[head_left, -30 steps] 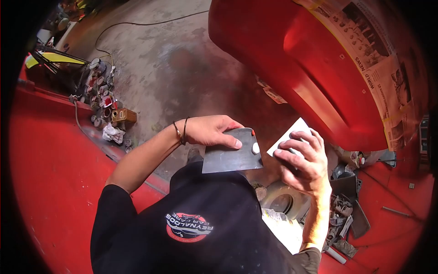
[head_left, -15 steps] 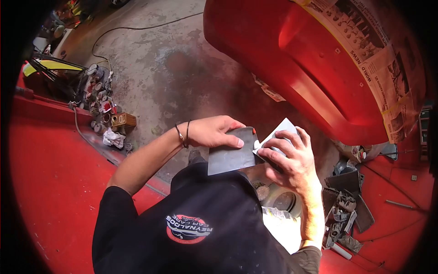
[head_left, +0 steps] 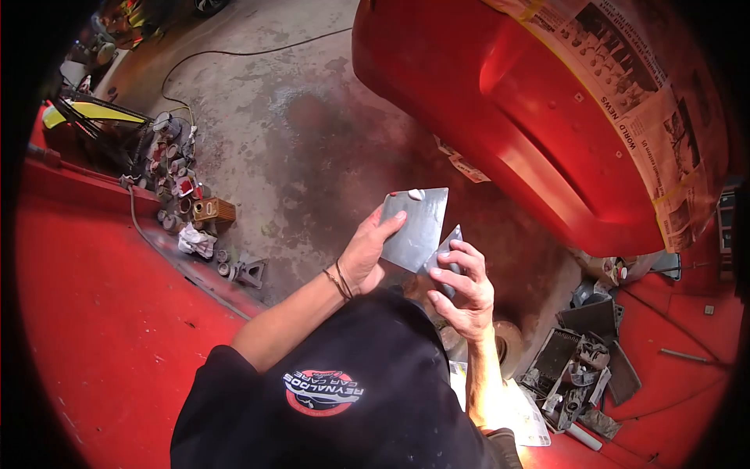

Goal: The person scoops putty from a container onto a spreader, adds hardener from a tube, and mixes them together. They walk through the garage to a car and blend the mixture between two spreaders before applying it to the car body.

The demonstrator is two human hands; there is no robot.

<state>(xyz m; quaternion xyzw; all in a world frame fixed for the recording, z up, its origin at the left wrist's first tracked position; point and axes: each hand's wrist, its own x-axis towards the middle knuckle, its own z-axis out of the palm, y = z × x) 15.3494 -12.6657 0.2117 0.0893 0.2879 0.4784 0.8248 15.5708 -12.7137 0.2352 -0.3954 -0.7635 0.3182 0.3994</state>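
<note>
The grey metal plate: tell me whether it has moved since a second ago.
Yes. The grey metal plate has risen and tilted upright, nearer the red body panel.

Metal plate (head_left: pixel 416 227) in left hand (head_left: pixel 364 254) (spreader (head_left: pixel 445 252) alongside)

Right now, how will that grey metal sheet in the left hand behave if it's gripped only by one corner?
The metal sheet looks thin yet flat, so probably stiff and light. The left hand pinches one edge, and it doesn't sag. The white blob near its top edge may smear.

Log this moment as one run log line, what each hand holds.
left hand: holds metal plate, putty dab on top edge | right hand: holds small spreader against plate | red body panel above
</note>
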